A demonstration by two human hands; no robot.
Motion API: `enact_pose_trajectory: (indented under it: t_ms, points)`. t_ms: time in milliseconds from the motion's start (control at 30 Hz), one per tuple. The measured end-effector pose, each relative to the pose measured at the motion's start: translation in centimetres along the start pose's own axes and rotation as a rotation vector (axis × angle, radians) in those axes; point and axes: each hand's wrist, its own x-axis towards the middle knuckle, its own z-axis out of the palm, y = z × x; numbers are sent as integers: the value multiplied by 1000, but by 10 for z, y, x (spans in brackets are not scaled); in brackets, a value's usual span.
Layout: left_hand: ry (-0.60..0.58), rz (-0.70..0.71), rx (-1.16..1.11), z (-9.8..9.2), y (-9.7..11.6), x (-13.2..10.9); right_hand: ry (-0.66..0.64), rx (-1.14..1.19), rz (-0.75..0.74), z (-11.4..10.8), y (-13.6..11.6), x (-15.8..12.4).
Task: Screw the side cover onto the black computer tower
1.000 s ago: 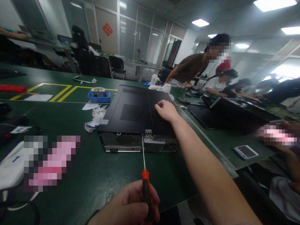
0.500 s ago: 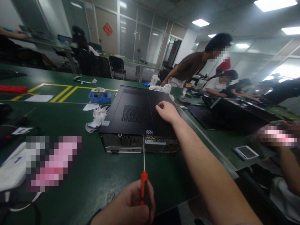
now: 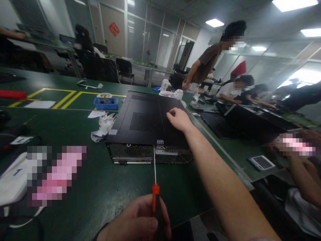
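Observation:
A black computer case (image 3: 142, 103) lies flat on the green table, its metal back panel (image 3: 140, 151) facing me. My left hand (image 3: 142, 217) is closed around the orange and black handle of a screwdriver (image 3: 155, 170). The long shaft points away from me, and its tip meets the upper edge of the back panel, near a patterned sticker (image 3: 160, 142). Any screw at the tip is too small to make out. My right hand (image 3: 179, 119) rests on the case's top cover, fingers loosely bent and partly hidden, holding nothing.
Crumpled white gloves (image 3: 104, 127) lie left of the case, with a blue bin (image 3: 105, 103) behind them. A white device marked 1 (image 3: 13, 177) sits at the left. Another opened black case (image 3: 253, 124) stands right, near a co-worker's arm (image 3: 303, 174). A person in brown (image 3: 209, 63) stands beyond.
The screwdriver handle has turned and shifted slightly right in my left hand, while its tip stays at the panel edge. The person in brown has straightened up. My right hand stays put.

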Motion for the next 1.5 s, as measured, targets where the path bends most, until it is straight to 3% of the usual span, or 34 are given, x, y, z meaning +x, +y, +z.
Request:
enact_pose_trajectory:
  t_ms: [500,1033,1500]
  points:
    - [-31,52,57,-3,-6,4,-4,-12,0,-2,-2,-2]
    - [38,41,126,-5,-12,2,-12,-20,1,-4,-4,-4]
    - [37,11,22,4,-1,-1,-8,-15,10,-4,-4,-3]
